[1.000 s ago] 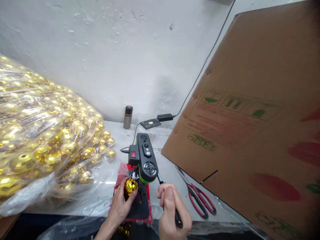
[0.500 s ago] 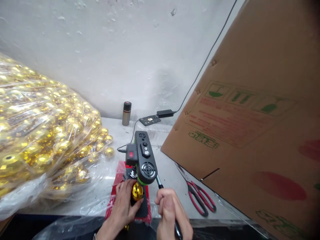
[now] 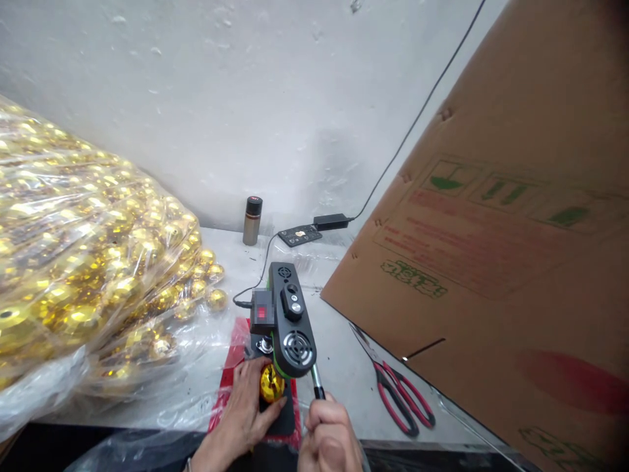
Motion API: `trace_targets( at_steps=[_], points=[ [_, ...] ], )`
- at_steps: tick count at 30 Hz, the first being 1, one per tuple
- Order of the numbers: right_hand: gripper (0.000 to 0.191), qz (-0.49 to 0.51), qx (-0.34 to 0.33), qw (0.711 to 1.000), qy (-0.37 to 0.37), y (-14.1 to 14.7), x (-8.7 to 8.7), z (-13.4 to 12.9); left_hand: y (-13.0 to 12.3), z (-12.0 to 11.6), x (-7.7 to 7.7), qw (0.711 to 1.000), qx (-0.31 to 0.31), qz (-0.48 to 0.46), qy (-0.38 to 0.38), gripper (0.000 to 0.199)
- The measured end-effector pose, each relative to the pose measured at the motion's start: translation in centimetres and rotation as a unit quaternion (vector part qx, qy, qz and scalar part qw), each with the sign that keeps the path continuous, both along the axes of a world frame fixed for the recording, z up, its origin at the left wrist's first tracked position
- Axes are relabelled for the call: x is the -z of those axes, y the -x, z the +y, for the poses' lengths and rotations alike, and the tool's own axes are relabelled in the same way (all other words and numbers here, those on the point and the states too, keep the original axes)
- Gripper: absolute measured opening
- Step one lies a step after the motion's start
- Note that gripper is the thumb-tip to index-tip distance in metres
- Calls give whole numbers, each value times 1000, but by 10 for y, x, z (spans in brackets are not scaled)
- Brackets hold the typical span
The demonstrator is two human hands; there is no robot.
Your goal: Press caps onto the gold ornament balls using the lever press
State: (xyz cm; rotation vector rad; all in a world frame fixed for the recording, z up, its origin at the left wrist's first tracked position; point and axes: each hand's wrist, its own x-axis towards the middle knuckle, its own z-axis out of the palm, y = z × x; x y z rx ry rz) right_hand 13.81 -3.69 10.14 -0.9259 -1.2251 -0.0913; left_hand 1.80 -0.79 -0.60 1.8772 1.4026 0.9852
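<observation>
Since the earlier frame, the gold ball has shifted rightward, closer to the head of the machine, and a dark slit now shows on its top; the right hand sits lower, near the bottom of the view. That ball is over the black base plate, just beside the rounded near end of the machine head; whether any part of the head touches it cannot be told. The left hand is partly closed round it, fingers along its left side and thumb at its lower right. The right hand is curled in a fist about the handle of the lever at the machine's side. Work on this ball looks under way but not finished, since it is held at the machine with the lever in hand. Around the base plate lies a red sheet, resting on the pale surface. Farther left, a clear bag bulges with many more gold balls; which of these are done and which are left, the view does not show. To the right lie red-and-black scissors, next to a large cardboard box. Behind the machine, a capped bottle stands upright near the wall.
</observation>
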Motion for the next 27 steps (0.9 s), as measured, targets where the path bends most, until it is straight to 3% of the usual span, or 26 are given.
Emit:
trace_targets(
  at_steps=[3, 10, 16, 27],
  points=[
    [46, 1, 24, 999, -47, -1, 6, 9, 0, 0, 1, 1000, -1, 7, -9, 45],
    [48, -7, 5, 999, -50, -1, 6, 10, 0, -2, 1, 1000, -3, 7, -23, 43],
    [46, -35, -36, 999, 2, -8, 4, -1, -1, -2, 1, 999, -8, 10, -32, 43],
    [49, -4, -25, 1000, -16, -1, 6, 4, -2, 0, 3, 999, -4, 21, -37, 50]
  ],
)
